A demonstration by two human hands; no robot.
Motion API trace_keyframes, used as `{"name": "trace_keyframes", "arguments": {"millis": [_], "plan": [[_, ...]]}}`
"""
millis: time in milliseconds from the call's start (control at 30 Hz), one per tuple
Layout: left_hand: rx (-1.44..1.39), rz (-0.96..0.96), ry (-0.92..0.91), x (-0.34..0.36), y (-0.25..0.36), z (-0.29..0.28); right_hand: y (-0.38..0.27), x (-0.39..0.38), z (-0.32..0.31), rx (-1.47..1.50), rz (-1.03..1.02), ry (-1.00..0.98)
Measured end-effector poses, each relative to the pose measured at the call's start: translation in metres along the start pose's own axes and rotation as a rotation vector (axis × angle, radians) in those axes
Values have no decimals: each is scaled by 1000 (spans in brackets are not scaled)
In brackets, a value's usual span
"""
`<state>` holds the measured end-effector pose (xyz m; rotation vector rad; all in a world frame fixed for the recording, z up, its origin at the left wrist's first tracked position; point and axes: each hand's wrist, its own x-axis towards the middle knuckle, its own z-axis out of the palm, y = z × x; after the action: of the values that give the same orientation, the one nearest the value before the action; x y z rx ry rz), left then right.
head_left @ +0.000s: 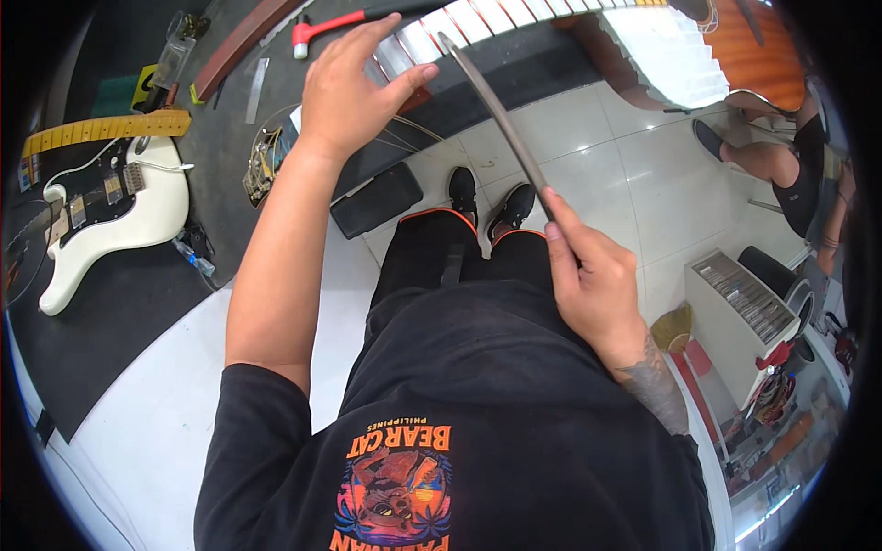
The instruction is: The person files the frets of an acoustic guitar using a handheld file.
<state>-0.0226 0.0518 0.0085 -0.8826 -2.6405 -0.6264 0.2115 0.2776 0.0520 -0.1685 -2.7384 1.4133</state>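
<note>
The dark worktop (138, 303) is occupied by a white electric guitar (110, 216) at the left. A fretted neck (478, 23) is pressed under the spread left hand (354, 87). A long flat file (501, 119) is gripped by the closed right hand (588, 275), its tip touching the frets.

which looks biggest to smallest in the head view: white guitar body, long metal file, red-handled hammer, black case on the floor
1. white guitar body
2. long metal file, held in the right hand
3. black case
4. red-handled hammer

Fisheye and distance make this apparent size only.

One head-worn fisheye view looks steeply down, close over the person's torso, arms and workbench (211, 165).
</note>
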Motion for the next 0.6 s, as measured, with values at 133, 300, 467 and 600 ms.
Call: {"name": "trace_keyframes", "arguments": {"millis": [133, 300, 467, 600], "plan": [[-106, -133, -63, -5, 5, 6, -9, 3, 9, -36, 15, -26], [-107, -142, -39, -5, 11, 5, -15, -11, 20, -151, 11, -17], [-118, -107, -23, -8, 6, 5, -19, -13, 30, -234, 26, -26], [-125, -112, -33, -7, 6, 3, -24, 40, 53, -315, -39, 38]]}}
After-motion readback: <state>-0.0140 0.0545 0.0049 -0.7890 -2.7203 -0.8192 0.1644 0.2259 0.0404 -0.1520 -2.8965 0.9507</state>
